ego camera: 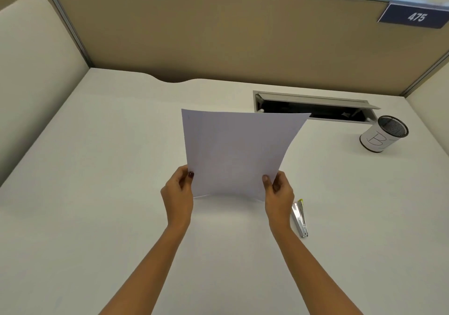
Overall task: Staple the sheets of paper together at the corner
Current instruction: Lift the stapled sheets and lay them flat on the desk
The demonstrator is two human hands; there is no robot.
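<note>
White sheets of paper stand upright above the desk, their lower edge resting on or just over the surface. My left hand pinches the lower left side of the sheets, thumb in front. My right hand pinches the lower right side the same way. The top right corner of the paper curls back a little. A silver stapler with a yellow-green tip lies flat on the desk just right of my right hand, not touched.
The white desk is ringed by tan partition walls. An open cable tray sits behind the paper. A mesh pen cup with a white label stands at the far right.
</note>
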